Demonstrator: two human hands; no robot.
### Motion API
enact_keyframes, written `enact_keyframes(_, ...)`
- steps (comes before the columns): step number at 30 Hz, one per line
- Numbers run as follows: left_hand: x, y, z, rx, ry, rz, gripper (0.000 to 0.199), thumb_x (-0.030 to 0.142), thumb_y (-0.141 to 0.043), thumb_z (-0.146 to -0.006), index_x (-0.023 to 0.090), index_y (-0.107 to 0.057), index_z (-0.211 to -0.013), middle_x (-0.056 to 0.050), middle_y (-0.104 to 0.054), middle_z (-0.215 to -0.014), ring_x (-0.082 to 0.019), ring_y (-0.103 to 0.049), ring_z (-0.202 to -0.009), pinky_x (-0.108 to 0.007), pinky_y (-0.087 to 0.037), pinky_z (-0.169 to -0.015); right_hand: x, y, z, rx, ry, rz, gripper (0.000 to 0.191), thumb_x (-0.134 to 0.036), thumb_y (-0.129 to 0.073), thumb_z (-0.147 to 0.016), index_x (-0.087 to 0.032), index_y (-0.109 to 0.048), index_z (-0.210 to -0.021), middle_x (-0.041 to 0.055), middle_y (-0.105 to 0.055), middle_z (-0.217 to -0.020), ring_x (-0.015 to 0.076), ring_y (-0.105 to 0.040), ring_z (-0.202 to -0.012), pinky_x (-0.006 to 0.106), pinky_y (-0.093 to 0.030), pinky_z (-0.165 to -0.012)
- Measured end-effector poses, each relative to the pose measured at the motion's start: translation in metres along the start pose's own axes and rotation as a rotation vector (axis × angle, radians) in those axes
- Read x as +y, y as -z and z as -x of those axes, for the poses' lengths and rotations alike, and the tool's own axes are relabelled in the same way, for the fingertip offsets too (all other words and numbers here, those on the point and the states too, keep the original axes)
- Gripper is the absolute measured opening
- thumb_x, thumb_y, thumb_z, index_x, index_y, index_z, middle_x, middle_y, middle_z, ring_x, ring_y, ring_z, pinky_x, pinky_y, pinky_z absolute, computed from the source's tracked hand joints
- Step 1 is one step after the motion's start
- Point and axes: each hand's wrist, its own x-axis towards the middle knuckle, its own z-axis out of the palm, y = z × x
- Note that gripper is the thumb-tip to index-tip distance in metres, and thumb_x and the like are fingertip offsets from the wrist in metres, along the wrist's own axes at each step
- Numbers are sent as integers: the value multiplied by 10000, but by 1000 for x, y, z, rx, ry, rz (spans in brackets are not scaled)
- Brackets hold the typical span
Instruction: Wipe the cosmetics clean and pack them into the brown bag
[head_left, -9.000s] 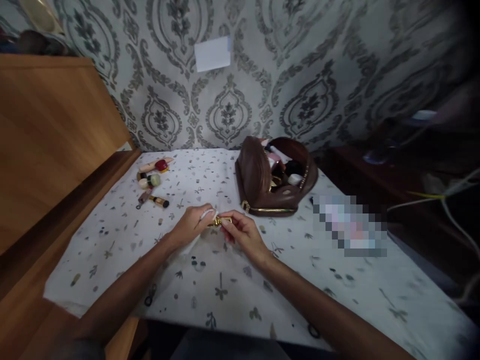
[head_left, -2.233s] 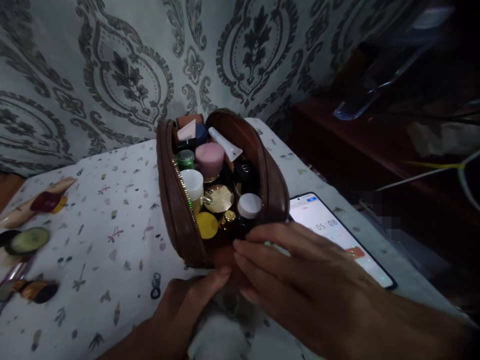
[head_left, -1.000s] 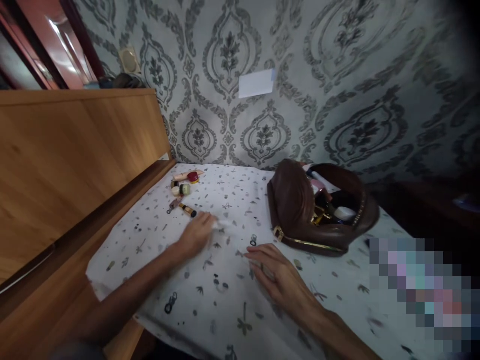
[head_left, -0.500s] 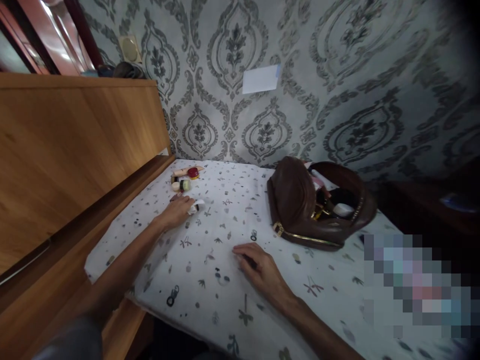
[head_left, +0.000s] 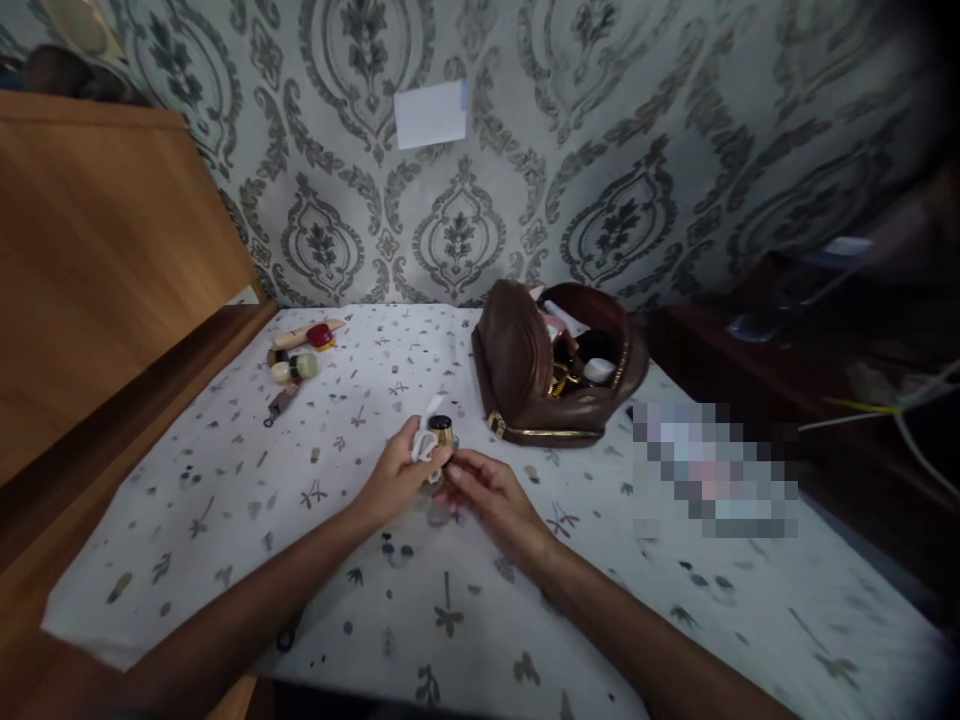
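My left hand (head_left: 405, 468) is closed around a white cable (head_left: 424, 443) and a small bottle with a black top and gold band (head_left: 441, 430). Against the bottle's lower side, the fingers of my right hand (head_left: 491, 490) are bent and pressed together; what they grip is too small and blurred to make out. Both hands meet above the patterned white cloth (head_left: 337, 560). Behind them to the right, a brown bag (head_left: 517, 350) lies open with several small items inside. At the back left are a red-lidded jar (head_left: 319, 336), a beige tube (head_left: 292, 338) and a green-topped container (head_left: 304, 366).
A small brown item with a ring (head_left: 282, 402) lies before the containers. A wooden panel (head_left: 112, 220) borders the left side, and a patterned wall rises behind. On the right are a blurred-out item (head_left: 712, 470), a dark surface (head_left: 720, 320) and cables.
My left hand has moved right from beside the small containers, bringing the white cable and bottle to my right hand. The brown item with a ring now shows. The view has turned right.
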Motion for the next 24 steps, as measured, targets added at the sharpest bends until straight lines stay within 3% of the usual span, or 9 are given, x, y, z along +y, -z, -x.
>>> enact_keyframes(3,-4,4,0,82,-31,-115,332,492,-555,-900,181,-525,-1011,1,-562,-834,-144,-543,-771,-245,-461,-724,-3,6,-1,74,-4,115,443,-556,-751,-712,-151,-658,-865,-29,-588,-529,106,-511,-489,243,-413,-518)
enact_keyframes(6,-5,15,0,135,-199,-276,316,434,-427,-969,181,-520,-1136,-60,-581,-1020,-190,-551,-966,-303,-446,-887,-3,10,0,98,-27,195,414,-536,-752,-714,-164,-635,-855,-52,-541,-484,97,-458,-452,231,-358,-474)
enact_keyframes(9,-4,23,-1,-43,-395,-518,291,386,-402,-981,175,-558,-1106,-97,-542,-1126,-209,-529,-1050,-329,-422,-939,-1,10,3,51,-18,282,363,-506,-732,-747,-171,-641,-849,-51,-527,-493,102,-453,-456,228,-345,-455)
enact_keyframes(11,-3,24,-1,-122,-398,-620,274,370,-391,-987,172,-582,-996,-78,-542,-1019,-190,-544,-930,-313,-439,-850,0,9,5,15,45,364,312,-477,-695,-793,-170,-649,-825,-37,-538,-551,105,-474,-482,232,-370,-466)
enact_keyframes(14,-3,24,-2,-57,-307,-564,401,417,-321,-1009,189,-495,-727,-7,-479,-739,-151,-487,-704,-288,-412,-699,-2,7,10,-26,202,564,227,-382,-624,-872,-162,-672,-842,-2,-570,-692,118,-534,-580,241,-430,-532)
enact_keyframes(16,-5,23,-3,5,-163,-405,494,526,-311,-992,202,-411,-633,17,-432,-627,-131,-440,-607,-269,-383,-604,-4,7,11,-53,326,718,192,-325,-589,-907,-163,-690,-880,16,-587,-742,135,-564,-651,252,-457,-579)
enact_keyframes(20,-11,18,-4,156,281,-32,567,737,-440,-847,204,-454,-653,49,-427,-540,-101,-405,-454,-221,-324,-427,-4,14,8,-33,540,837,178,-277,-579,-935,-172,-706,-1004,44,-636,-816,152,-616,-717,270,-507,-623)
enact_keyframes(22,-13,14,-4,194,374,90,571,766,-496,-790,206,-472,-676,57,-434,-534,-98,-405,-424,-208,-301,-380,-3,19,5,18,612,842,177,-258,-601,-927,-186,-705,-1051,53,-655,-854,156,-643,-742,270,-530,-632)
enact_keyframes(24,-14,12,-3,147,363,142,584,774,-474,-791,206,-465,-651,53,-434,-516,-98,-395,-401,-213,-280,-354,-3,22,3,63,655,850,166,-245,-621,-917,-203,-708,-1053,56,-669,-877,160,-660,-767,272,-549,-648)
